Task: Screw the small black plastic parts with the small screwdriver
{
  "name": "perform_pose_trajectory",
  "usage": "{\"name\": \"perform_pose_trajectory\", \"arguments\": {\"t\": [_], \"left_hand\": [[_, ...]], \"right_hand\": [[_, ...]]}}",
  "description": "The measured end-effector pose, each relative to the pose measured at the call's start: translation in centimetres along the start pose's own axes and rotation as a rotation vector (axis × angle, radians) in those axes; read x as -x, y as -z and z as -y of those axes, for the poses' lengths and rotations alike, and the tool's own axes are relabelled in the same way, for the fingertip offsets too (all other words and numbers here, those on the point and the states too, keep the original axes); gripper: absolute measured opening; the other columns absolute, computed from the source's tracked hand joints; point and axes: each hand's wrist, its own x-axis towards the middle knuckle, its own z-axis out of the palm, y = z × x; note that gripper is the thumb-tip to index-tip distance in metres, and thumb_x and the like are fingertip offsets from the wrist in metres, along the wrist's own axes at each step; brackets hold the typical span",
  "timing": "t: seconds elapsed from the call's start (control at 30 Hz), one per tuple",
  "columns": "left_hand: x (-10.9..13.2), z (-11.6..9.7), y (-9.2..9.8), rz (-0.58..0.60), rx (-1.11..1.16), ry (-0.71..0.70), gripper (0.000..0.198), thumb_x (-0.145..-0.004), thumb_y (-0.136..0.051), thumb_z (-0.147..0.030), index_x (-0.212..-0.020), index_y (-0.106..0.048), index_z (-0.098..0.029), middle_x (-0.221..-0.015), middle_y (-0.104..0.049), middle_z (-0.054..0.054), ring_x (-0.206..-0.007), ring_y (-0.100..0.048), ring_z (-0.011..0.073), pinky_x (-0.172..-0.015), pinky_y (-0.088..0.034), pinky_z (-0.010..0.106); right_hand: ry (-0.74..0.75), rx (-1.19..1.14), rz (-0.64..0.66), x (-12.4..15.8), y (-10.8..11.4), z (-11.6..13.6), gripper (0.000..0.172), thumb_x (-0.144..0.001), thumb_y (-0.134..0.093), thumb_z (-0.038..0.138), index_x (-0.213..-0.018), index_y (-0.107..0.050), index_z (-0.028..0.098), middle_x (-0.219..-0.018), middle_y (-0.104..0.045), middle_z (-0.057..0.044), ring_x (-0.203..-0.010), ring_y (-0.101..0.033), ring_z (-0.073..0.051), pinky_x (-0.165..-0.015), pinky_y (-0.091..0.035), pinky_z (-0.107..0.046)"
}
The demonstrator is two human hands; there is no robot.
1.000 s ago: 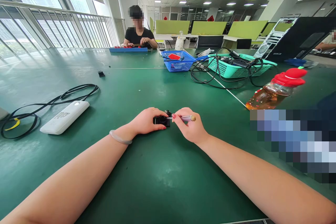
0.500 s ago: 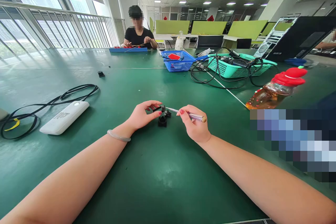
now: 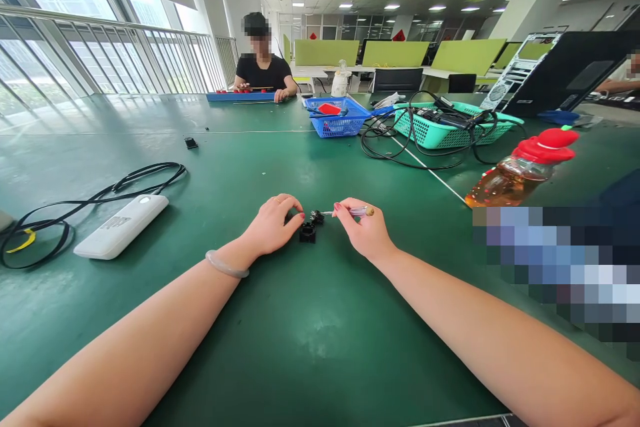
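My right hand (image 3: 367,227) is closed around a small screwdriver (image 3: 360,211) with a clear purplish handle and a gold-coloured end. Its thin shaft points left, with the tip at a cluster of small dark metallic pieces (image 3: 317,217). Just below that cluster sits a black square part (image 3: 307,233) with a round opening, flat on the green table (image 3: 315,320). My left hand (image 3: 273,223), palm down, curls its fingers and thumb over a small black part (image 3: 289,217), mostly hidden beneath them.
To the left lie a white power bank (image 3: 121,227) and a looped black cable (image 3: 145,177). A small black piece (image 3: 191,143) is farther off. Blue basket (image 3: 337,125), teal basket (image 3: 435,137) with cables, and a red-capped bottle (image 3: 520,173) stand ahead and right. A person (image 3: 264,70) sits opposite.
The screwdriver has dropped lower, its tip now at the metallic cluster. My left hand has lowered, hiding more of the black part. The person opposite has moved a hand down to the table.
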Motion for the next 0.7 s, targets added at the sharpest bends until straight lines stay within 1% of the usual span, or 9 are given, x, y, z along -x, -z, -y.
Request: {"name": "perform_pose_trajectory", "arguments": {"t": [0.1, 0.17, 0.23, 0.3, 0.37, 0.43, 0.5, 0.63, 0.7], "left_hand": [[0.4, -0.9, -0.5, 0.075, 0.046, -0.13, 0.05, -0.09, -0.043, -0.049, -0.132, -0.046, -0.023, -0.139, -0.05, 0.008, -0.13, -0.041, 0.0258, -0.111, -0.031, 0.046], [0.6, -1.4, -1.0, 0.127, 0.032, -0.17, 0.061, -0.089, -0.044, -0.054, -0.141, -0.037, -0.023, -0.145, -0.044, 0.009, -0.135, -0.036, 0.0279, -0.113, -0.026, 0.048], [0.8, -1.8, -1.4, 0.156, 0.021, -0.176, 0.064, -0.088, -0.044, -0.056, -0.143, -0.034, -0.024, -0.144, -0.045, 0.01, -0.134, -0.036, 0.0291, -0.113, -0.026, 0.051], [0.8, -2.1, -1.6, 0.168, 0.018, -0.17, 0.065, -0.088, -0.045, -0.056, -0.143, -0.034, -0.024, -0.139, -0.05, 0.011, -0.131, -0.04, 0.0293, -0.111, -0.028, 0.051], [0.8, -2.3, -1.7, 0.166, 0.014, -0.166, 0.064, -0.086, -0.048, -0.056, -0.14, -0.039, -0.023, -0.134, -0.053, 0.011, -0.128, -0.043, 0.0293, -0.11, -0.029, 0.051], [0.9, -2.5, -1.7, 0.159, 0.006, -0.167, 0.056, -0.086, -0.049, -0.054, -0.133, -0.047, -0.024, -0.13, -0.055, 0.01, -0.125, -0.045, 0.029, -0.109, -0.031, 0.051], [1.0, -2.8, -1.8, 0.149, -0.008, -0.171, 0.047, -0.086, -0.05, -0.052, -0.124, -0.054, -0.024, -0.127, -0.056, 0.009, -0.122, -0.047, 0.0287, -0.108, -0.033, 0.051], [1.4, -3.5, -1.9, 0.133, -0.036, -0.191, 0.034, -0.089, -0.048, -0.042, -0.116, -0.059, -0.025, -0.119, -0.06, 0.007, -0.114, -0.051, 0.0271, -0.103, -0.038, 0.049], [1.6, -3.8, -2.0, 0.129, -0.046, -0.196, 0.03, -0.091, -0.046, -0.037, -0.113, -0.06, -0.024, -0.115, -0.06, 0.007, -0.11, -0.051, 0.0264, -0.1, -0.04, 0.048]], "right_hand": [[0.01, 0.013, -0.055, 0.0, 0.0, 0.0, 0.034, -0.09, -0.047, 0.042, -0.067, -0.06, 0.021, -0.058, -0.056, 0.002, -0.054, -0.047, -0.012, -0.055, -0.036, -0.026], [0.012, 0.031, -0.092, -0.1, 0.0, 0.0, 0.034, -0.091, -0.047, 0.041, -0.066, -0.06, 0.021, -0.057, -0.056, 0.002, -0.052, -0.048, -0.012, -0.053, -0.036, -0.026], [0.032, 0.063, -0.109, -0.1, 0.1, 0.0, 0.035, -0.091, -0.045, 0.04, -0.065, -0.058, 0.021, -0.056, -0.055, 0.002, -0.052, -0.048, -0.013, -0.054, -0.037, -0.026], [0.07, 0.12, -0.118, -0.2, 0.1, 0.0, 0.036, -0.092, -0.044, 0.038, -0.063, -0.057, 0.021, -0.054, -0.054, 0.002, -0.053, -0.049, -0.013, -0.058, -0.039, -0.027], [0.122, 0.183, -0.126, -0.2, 0.1, 0.0, 0.037, -0.093, -0.043, 0.036, -0.061, -0.055, 0.022, -0.054, -0.055, 0.001, -0.056, -0.051, -0.014, -0.064, -0.041, -0.028], [0.169, 0.233, -0.133, -0.2, 0.0, -0.1, 0.036, -0.093, -0.043, 0.033, -0.06, -0.054, 0.022, -0.056, -0.057, 0.0, -0.06, -0.053, -0.015, -0.07, -0.042, -0.029], [0.207, 0.268, -0.139, -0.2, -0.1, -0.2, 0.034, -0.093, -0.043, 0.031, -0.061, -0.053, 0.022, -0.058, -0.059, 0.0, -0.063, -0.054, -0.015, -0.073, -0.042, -0.029], [0.292, 0.339, -0.145, -0.4, -0.7, -0.7, 0.031, -0.092, -0.043, 0.029, -0.064, -0.053, 0.022, -0.06, -0.062, 0.001, -0.059, -0.051, -0.014, -0.076, -0.04, -0.029], [0.312, 0.384, -0.139, -0.5, -0.9, -0.9, 0.032, -0.092, -0.043, 0.029, -0.063, -0.052, 0.022, -0.059, -0.061, 0.001, -0.056, -0.049, -0.013, -0.076, -0.038, -0.03]]}}
